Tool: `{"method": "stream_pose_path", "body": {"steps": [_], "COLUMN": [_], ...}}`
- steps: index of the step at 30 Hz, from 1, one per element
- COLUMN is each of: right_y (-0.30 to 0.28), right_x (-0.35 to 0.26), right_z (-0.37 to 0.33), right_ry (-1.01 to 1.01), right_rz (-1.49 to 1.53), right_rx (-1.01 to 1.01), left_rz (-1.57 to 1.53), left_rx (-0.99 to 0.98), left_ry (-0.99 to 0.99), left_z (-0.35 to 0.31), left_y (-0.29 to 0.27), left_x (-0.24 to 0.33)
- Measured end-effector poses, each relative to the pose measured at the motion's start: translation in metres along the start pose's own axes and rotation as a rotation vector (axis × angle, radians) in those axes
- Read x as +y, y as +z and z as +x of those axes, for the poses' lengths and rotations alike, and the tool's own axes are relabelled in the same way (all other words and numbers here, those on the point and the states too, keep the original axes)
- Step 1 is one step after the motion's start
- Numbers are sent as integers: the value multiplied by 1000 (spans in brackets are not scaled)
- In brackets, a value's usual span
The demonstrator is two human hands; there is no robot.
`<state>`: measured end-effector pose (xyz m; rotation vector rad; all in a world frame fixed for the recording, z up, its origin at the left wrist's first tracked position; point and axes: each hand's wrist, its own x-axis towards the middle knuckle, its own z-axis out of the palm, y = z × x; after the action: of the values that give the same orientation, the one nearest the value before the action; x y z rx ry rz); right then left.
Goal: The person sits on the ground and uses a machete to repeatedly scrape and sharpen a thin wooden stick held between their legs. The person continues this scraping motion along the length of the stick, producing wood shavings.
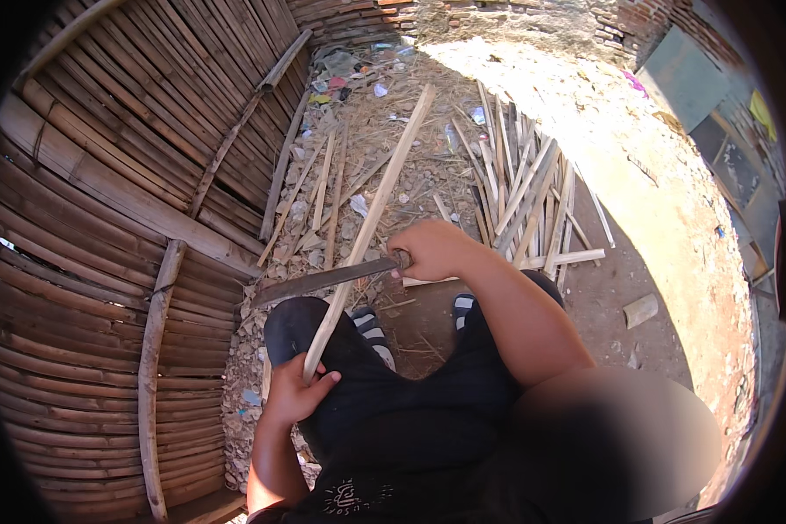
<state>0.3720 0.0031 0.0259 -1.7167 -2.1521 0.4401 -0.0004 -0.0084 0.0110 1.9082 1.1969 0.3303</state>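
From my distant post I see the left hand (299, 393) grasping the near end of a long, pale, narrow wooden strip (386, 179), the right hand (432, 251) clenched around a long, dark metal blade (319, 281) crossing it between them. Held at one end only, the strip could twist, I judge, sending the blade toward the left fingers or the dark-trousered knee (299, 321) just beyond.

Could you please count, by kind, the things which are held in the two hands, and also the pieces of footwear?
Long pale strip, in the left hand: 1
Large knife, in the right hand: 1
Striped footwear pieces: 2
Total: 4
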Motion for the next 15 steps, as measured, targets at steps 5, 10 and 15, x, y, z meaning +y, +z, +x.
{"method": "stream_pose_path", "body": {"steps": [5, 10, 15], "right_y": [-27, -23, 6], "right_x": [57, 53, 15], "right_z": [-8, -8, 3], "right_ry": [441, 455, 96], "right_rz": [188, 247, 70], "right_rx": [354, 401, 105], "left_rz": [-57, -56, -94], "left_rx": [-7, -11, 3], "left_ry": [-5, 6, -30], "left_z": [0, 1, 1], "left_y": [2, 2, 4], "left_x": [-3, -2, -6]}}
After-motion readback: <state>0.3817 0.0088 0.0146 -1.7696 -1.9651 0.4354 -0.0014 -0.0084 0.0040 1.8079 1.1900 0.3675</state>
